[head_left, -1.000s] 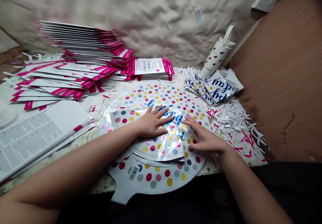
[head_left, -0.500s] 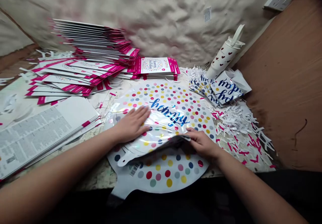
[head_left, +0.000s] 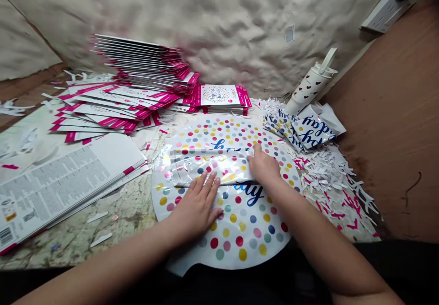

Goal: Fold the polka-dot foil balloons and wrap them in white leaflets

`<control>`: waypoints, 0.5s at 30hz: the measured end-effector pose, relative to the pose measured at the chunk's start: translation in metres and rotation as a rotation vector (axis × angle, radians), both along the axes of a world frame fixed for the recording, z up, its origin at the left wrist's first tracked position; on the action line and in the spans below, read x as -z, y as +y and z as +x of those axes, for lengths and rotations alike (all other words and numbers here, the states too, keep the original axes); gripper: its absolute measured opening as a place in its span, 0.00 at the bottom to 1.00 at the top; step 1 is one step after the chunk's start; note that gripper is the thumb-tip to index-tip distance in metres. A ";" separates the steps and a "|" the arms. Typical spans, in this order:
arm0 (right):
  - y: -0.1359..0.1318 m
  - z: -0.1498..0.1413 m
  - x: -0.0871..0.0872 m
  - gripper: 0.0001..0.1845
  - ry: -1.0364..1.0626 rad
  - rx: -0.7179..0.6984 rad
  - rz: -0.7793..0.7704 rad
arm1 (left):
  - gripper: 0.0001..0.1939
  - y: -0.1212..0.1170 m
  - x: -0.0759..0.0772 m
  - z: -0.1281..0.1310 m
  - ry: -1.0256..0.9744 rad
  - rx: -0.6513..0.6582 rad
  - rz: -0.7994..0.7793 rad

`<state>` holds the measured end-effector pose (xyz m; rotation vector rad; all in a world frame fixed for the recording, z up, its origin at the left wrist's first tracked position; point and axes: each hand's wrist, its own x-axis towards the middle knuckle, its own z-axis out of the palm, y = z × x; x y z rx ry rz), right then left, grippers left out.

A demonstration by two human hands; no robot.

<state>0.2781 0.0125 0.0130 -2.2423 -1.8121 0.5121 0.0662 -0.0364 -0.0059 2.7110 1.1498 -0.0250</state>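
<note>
**Counter (head_left: 78, 250): folded foil balloon (head_left: 209, 165) pressed down**

Pink-edged balloon packets (head_left: 144, 62) stacked upper left; shredded paper (head_left: 325, 177) at right. Flat polka-dot balloon (head_left: 247, 222) mid-frame, the folded one lying across its upper half. Right hand (head_left: 264, 165) on the fold's right end, grip unclear. Left hand (head_left: 195, 209) flat just below, fingers spread, hands apart.

Person's body, head-camera view.

Arms, two: left forearm (head_left: 113, 261) and right forearm (head_left: 322, 245), bare, rounded, unsleeved down to the lower frame edge.

Hands, two: left hand (head_left: 195, 209) and right hand (head_left: 264, 165), bare and ungloved. Fingers (head_left: 212, 186) slim, nails short.

Clothing: dark garment (head_left: 387, 268), matt black fabric, at the lower edge of view. Cut, seams and markings too dim to tell.
</note>
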 end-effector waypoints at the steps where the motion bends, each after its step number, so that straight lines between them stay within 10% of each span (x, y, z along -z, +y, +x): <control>1: -0.009 -0.007 0.000 0.25 -0.018 -0.066 0.065 | 0.34 0.001 0.006 -0.001 0.006 -0.006 -0.010; 6: -0.045 -0.025 0.016 0.39 -0.084 -0.693 0.204 | 0.35 0.005 0.008 -0.011 -0.007 -0.014 -0.044; 9: -0.052 -0.008 0.022 0.46 -0.150 -0.540 0.073 | 0.35 0.005 0.000 -0.012 0.016 -0.021 -0.106; 15: -0.056 0.013 0.011 0.24 -0.266 -0.664 0.261 | 0.34 0.008 -0.016 -0.008 0.053 -0.015 -0.205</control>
